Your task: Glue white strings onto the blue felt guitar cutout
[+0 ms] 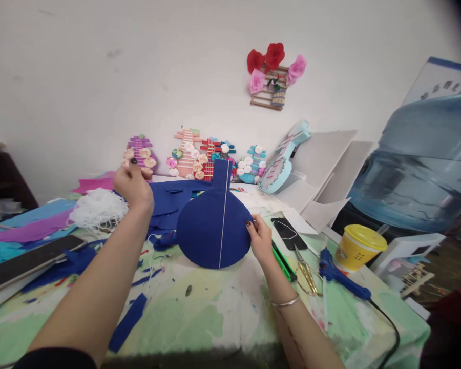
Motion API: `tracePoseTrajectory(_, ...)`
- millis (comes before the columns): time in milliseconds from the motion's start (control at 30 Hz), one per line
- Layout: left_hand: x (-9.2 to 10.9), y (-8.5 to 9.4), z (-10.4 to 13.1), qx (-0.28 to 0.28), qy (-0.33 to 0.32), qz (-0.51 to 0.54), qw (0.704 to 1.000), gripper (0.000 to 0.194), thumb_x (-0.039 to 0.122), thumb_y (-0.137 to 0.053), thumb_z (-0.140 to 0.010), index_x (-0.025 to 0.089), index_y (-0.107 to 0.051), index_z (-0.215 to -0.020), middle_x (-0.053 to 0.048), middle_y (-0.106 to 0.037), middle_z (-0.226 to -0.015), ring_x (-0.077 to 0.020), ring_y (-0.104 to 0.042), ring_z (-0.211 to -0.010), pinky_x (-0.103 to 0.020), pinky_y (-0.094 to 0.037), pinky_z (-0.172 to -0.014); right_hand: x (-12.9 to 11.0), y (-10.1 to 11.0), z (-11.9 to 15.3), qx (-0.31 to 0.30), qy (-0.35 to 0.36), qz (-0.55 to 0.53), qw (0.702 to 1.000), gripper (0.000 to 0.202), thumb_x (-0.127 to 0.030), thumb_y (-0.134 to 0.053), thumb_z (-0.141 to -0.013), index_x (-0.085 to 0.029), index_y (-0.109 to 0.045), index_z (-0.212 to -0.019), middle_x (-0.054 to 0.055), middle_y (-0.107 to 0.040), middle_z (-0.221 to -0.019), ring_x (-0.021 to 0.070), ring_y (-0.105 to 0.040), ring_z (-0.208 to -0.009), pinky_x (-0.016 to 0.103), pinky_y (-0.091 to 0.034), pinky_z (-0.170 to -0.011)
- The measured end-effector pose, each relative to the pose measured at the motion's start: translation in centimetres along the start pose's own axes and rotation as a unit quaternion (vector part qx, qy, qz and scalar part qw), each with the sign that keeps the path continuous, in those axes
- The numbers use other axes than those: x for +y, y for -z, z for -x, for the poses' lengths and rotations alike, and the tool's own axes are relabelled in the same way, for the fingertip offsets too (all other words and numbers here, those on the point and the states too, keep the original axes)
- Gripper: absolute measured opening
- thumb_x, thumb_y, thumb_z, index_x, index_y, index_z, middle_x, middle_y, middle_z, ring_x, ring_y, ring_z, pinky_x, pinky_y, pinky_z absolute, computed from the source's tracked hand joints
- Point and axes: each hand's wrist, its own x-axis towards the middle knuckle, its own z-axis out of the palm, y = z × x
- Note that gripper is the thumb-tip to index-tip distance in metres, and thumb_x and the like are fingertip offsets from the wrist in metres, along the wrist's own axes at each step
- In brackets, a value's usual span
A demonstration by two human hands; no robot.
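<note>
Blue panel [200, 230], round body with neck up, is upright left of glue gun [341, 277]; white line [223, 228] runs down its face. Right hand [260, 238], between panel and glue gun, pinches panel's right edge, thumb on front. Left hand [133, 184], well left of glue gun: fingers curled inward; cannot tell fingertip gap or any hold. Risks, as judged: one-edge pinch could let panel swivel; rightward swing could knock scissors [308, 274] just left of glue gun.
</note>
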Motion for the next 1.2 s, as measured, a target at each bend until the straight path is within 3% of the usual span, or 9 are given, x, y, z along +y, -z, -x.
tracePoseTrajectory(100, 0.0, -0.3, -0.4, 0.020, -0.002, 0.015, 1.000, 0.027, 0.039, -0.060, -0.080, 0.015, -0.051, -0.089, -0.002, -0.063, -0.093, -0.0183, -0.062, -0.087, -0.035, -0.045, -0.074, 0.0, 0.0, 0.0, -0.003, 0.004, -0.003, 1.000, 0.022, -0.039, -0.047, -0.086, -0.019, -0.056, -0.087, -0.002, -0.052, -0.061, 0.0138, -0.043, -0.054, 0.025, -0.034, -0.054)
tracePoseTrajectory(167, 1.0, -1.1, 0.2, -0.050, -0.051, 0.025, 0.997, 0.034, 0.030, -0.068, -0.072, 0.016, -0.056, -0.100, -0.005, -0.065, -0.102, -0.0187, -0.063, -0.089, -0.034, -0.048, -0.074, 0.0, 0.0, -0.1, -0.002, 0.008, -0.004, 1.000, 0.022, -0.039, -0.047, -0.086, -0.019, -0.056, -0.087, -0.002, -0.052, -0.061, 0.0137, -0.043, -0.054, 0.025, -0.034, -0.054)
tracePoseTrajectory(233, 2.7, -2.3, 1.2, -0.138, -0.129, 0.021, 0.982, 0.031, 0.027, -0.066, -0.074, 0.018, -0.062, -0.104, -0.007, -0.066, -0.109, -0.0210, -0.062, -0.097, -0.035, -0.050, -0.080, 0.0, 0.0, -0.1, -0.001, 0.011, -0.002, 1.000, 0.022, -0.039, -0.047, -0.086, -0.019, -0.056, -0.086, -0.003, -0.051, -0.060, 0.0135, -0.042, -0.053, 0.025, -0.033, -0.054)
tracePoseTrajectory(333, 5.7, -4.2, 2.2, -0.215, -0.206, 0.035, 0.954, 0.029, 0.027, -0.060, -0.080, 0.022, -0.065, -0.109, -0.006, -0.065, -0.119, -0.0218, -0.057, -0.112, -0.035, -0.049, -0.089, 0.0, 0.0, 0.0, -0.001, 0.017, 0.003, 1.000, 0.022, -0.038, -0.047, -0.086, -0.019, -0.057, -0.086, -0.003, -0.048, -0.058, 0.0132, -0.040, -0.052, 0.025, -0.031, -0.052)
tracePoseTrajectory(533, 9.7, -7.5, 2.0, -0.338, -0.229, 0.107, 0.906, 0.023, 0.021, -0.061, -0.081, 0.017, -0.070, -0.101, -0.007, -0.072, -0.102, -0.0187, -0.064, -0.098, -0.034, -0.050, -0.086, -0.3, 0.2, 0.1, -0.002, 0.025, 0.013, 1.000, 0.021, -0.036, -0.047, -0.086, -0.019, -0.057, -0.086, -0.004, -0.046, -0.056, 0.0130, -0.040, -0.051, 0.025, -0.030, -0.052)
tracePoseTrajectory(700, 10.8, -7.9, 1.7, -0.367, -0.258, 0.088, 0.889, 0.016, 0.014, -0.065, -0.072, 0.015, -0.072, -0.087, -0.007, -0.072, -0.093, -0.0195, -0.064, -0.093, -0.036, -0.049, -0.088, -0.4, 0.2, 0.1, -0.006, 0.028, 0.013, 1.000, 0.020, -0.036, -0.046, -0.087, -0.019, -0.057, -0.086, -0.004, -0.047, -0.058, 0.0131, -0.041, -0.052, 0.025, -0.030, -0.052)
tracePoseTrajectory(833, 10.7, -7.9, 1.6, -0.405, -0.224, 0.129, 0.877, 0.019, 0.011, -0.064, -0.070, 0.012, -0.069, -0.089, -0.008, -0.070, -0.092, -0.0187, -0.064, -0.091, -0.036, -0.050, -0.087, -0.5, 0.2, 0.1, -0.008, 0.027, 0.013, 1.000, 0.020, -0.036, -0.046, -0.087, -0.019, -0.056, -0.086, -0.004, -0.047, -0.058, 0.0131, -0.041, -0.052, 0.025, -0.030, -0.052)
tracePoseTrajectory(1100, 9.1, -8.6, 2.1, -0.417, -0.076, 0.197, 0.884, 0.055, 0.010, -0.076, -0.057, 0.012, -0.060, -0.109, -0.008, -0.064, -0.097, -0.0211, -0.061, -0.092, -0.036, -0.052, -0.079, -0.5, 0.2, 0.1, -0.007, 0.026, 0.018, 0.999, 0.018, -0.035, -0.046, -0.086, -0.019, -0.056, -0.085, -0.003, -0.048, -0.059, 0.0136, -0.042, -0.054, 0.025, -0.029, -0.053)
tracePoseTrajectory(1200, 8.5, -8.5, 2.7, -0.445, -0.030, 0.218, 0.868, 0.060, 0.012, -0.079, -0.053, 0.013, -0.057, -0.109, -0.007, -0.063, -0.095, -0.0205, -0.062, -0.089, -0.037, -0.053, -0.079, -0.4, 0.2, 0.1, -0.007, 0.024, 0.021, 0.999, 0.018, -0.035, -0.046, -0.086, -0.019, -0.056, -0.084, -0.003, -0.048, -0.058, 0.0137, -0.042, -0.054, 0.025, -0.029, -0.053)
